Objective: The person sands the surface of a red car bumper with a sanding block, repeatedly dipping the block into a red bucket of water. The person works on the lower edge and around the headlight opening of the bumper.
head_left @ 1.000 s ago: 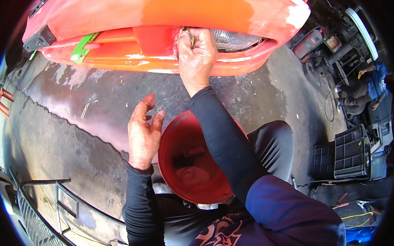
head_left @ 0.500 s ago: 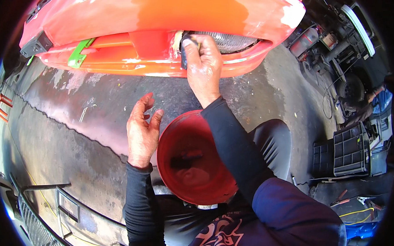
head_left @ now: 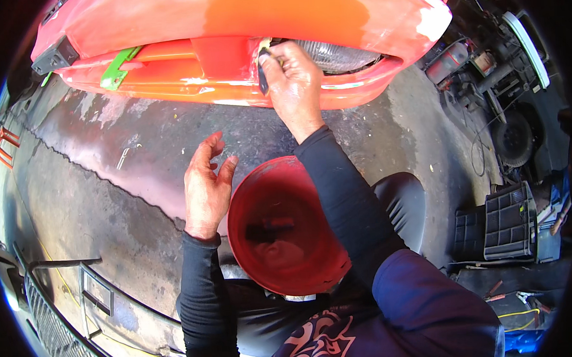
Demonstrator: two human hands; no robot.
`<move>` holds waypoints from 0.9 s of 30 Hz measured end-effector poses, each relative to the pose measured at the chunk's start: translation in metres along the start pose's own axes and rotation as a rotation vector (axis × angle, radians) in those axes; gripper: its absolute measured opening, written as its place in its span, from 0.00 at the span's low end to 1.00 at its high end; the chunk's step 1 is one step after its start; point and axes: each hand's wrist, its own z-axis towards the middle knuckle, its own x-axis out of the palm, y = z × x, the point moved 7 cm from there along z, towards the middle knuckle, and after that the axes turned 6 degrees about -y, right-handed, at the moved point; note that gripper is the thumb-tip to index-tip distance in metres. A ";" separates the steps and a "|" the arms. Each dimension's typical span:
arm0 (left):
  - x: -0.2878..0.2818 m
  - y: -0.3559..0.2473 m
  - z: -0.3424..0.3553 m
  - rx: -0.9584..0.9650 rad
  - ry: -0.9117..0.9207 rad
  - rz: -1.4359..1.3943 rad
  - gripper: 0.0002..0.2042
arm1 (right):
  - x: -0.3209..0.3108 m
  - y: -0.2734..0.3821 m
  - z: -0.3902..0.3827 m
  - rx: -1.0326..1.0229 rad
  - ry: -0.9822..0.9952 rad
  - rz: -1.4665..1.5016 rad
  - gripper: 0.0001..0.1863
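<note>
My right hand point(head_left: 295, 89) is closed on a thin, dark folded piece that looks like sandpaper point(head_left: 263, 77). I hold it against the red-orange car bumper point(head_left: 230, 63), beside a pale patch point(head_left: 265, 43) at the inner end of the headlight-like lens point(head_left: 338, 55). The skin of this hand looks wet. My left hand point(head_left: 208, 188) hangs empty in the air, fingers apart, just left of a red bucket point(head_left: 241, 244). Between my legs, the bucket holds liquid with reflections on it; a dark shape inside cannot be made out.
A green bracket point(head_left: 116, 71) sits on the bumper's left part. Black crates point(head_left: 508, 223) stand at the right, below a wheel point(head_left: 513, 140) and a red cylinder point(head_left: 448, 63). A metal frame point(head_left: 63, 335) is at lower left, an orange stool point(head_left: 5, 147) at far left.
My right hand has shifted slightly along the bumper, the dark piece now lower and more upright against it. My left hand stays in place. The view has moved a little.
</note>
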 end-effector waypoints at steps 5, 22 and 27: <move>0.004 -0.006 0.002 0.012 -0.020 -0.029 0.24 | 0.010 -0.006 -0.009 0.089 -0.050 0.008 0.05; 0.002 -0.004 -0.001 0.030 0.011 0.049 0.24 | 0.019 -0.028 -0.028 0.414 -0.073 0.082 0.07; 0.005 -0.008 -0.002 0.048 0.011 0.000 0.24 | 0.015 -0.022 -0.029 0.189 -0.165 0.193 0.07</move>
